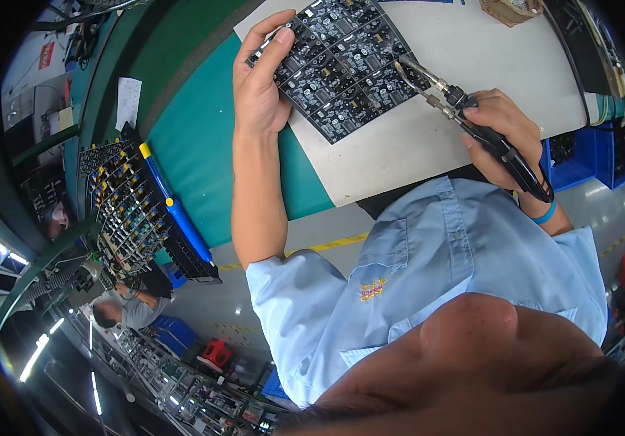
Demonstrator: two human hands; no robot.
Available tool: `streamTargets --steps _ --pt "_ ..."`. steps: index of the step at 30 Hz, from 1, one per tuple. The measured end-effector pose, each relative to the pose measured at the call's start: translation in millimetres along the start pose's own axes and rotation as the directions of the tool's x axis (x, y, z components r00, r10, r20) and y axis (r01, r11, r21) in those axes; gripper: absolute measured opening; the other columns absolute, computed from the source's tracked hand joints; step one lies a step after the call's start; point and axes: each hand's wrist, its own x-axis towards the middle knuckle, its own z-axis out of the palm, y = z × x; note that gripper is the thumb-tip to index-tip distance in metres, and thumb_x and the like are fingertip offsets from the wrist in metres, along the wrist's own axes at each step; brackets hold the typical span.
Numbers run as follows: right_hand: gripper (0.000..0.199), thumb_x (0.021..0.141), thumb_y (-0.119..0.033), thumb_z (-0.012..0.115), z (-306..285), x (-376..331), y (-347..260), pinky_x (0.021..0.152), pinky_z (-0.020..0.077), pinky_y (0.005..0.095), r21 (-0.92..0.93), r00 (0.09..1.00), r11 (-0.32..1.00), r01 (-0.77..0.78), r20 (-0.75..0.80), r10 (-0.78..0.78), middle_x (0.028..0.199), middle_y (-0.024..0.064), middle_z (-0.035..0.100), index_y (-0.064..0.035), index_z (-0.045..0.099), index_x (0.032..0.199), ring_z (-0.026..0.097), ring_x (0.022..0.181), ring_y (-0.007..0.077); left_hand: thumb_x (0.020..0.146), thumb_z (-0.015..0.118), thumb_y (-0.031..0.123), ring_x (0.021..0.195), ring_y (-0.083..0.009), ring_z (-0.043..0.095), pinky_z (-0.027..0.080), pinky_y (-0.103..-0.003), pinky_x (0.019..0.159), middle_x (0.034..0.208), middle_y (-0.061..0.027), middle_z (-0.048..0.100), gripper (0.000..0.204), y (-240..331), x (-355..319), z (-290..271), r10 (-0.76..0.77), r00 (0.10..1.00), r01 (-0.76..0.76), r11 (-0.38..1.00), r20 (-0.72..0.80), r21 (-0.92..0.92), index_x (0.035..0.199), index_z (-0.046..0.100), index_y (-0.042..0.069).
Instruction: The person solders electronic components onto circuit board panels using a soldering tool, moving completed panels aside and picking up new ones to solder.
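My left hand (263, 80) grips the left edge of a black circuit board panel (349, 65), thumb on top. The panel is divided into several identical small boards with parts on them and lies tilted over the white work mat (487, 65). In my closed right hand (505, 131) is a black-handled pair of soldering tweezers (465, 105). Its two metal arms stand apart at the panel's right edge; whether the tips touch it, I cannot tell. A blue strap (545, 212) circles my right wrist.
At left, a blue and yellow solder sucker (174, 203) lies beside a rack of circuit boards (127, 203). Blue bins (574, 163) stand at right, below the bench edge. A brown container (512, 11) sits at the far right. Another person (134, 311) is in the background at lower left.
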Motion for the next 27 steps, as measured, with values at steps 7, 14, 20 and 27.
streamTargets --steps 7,14,20,27 --pt "0.041 0.071 0.009 0.066 -4.2 -2.9 -0.6 0.072 0.0483 0.0323 0.028 0.997 0.999 -0.023 -0.072 0.025 0.089 0.0132 0.065 0.0040 0.066 0.112 0.058 0.076 0.0241 0.096 0.059 0.012 0.089 -0.0173 0.066 0.053 -0.027 0.079 0.107 -0.0140 0.069 0.033 -1.2 3.4 -7.5 0.003 0.999 -0.002 1.000 0.051 -0.012 0.127 0.059 -0.001" --pt "0.039 0.074 0.008 0.066 -16.8 -0.4 -8.7 0.075 0.0477 0.0305 0.016 0.980 0.983 -0.185 -0.071 0.186 0.096 0.0132 0.066 0.0020 0.065 0.112 0.058 0.078 0.0218 0.091 0.066 0.007 0.086 -0.0184 0.067 0.056 -0.029 0.076 0.105 -0.0156 0.069 0.033 -0.8 0.9 -6.3 -0.050 0.998 0.052 0.994 0.024 -0.097 0.124 0.061 0.002" --pt "0.043 0.085 0.000 0.070 -47.7 -10.8 4.7 0.093 0.0511 0.0313 -0.240 0.787 0.874 -0.422 -0.575 0.222 0.120 0.0123 0.066 -0.0006 0.061 0.127 0.064 0.102 0.0202 0.081 0.076 0.000 0.087 -0.0229 0.068 0.057 -0.034 0.078 0.102 -0.0157 0.070 0.039 -6.5 7.3 -2.0 -0.034 0.999 0.036 0.995 0.020 -0.091 0.118 0.065 0.001" --pt "0.037 0.094 -0.012 0.069 -60.9 -24.7 24.1 0.085 0.0558 0.0280 -0.244 0.828 0.869 -0.430 -0.490 0.273 0.107 0.0160 0.070 0.0012 0.060 0.127 0.069 0.094 0.0200 0.077 0.076 -0.004 0.085 -0.0207 0.069 0.058 -0.030 0.076 0.100 -0.0149 0.071 0.043 -18.0 20.3 -6.3 -0.048 0.999 0.049 0.988 0.010 -0.147 0.118 0.063 0.002"
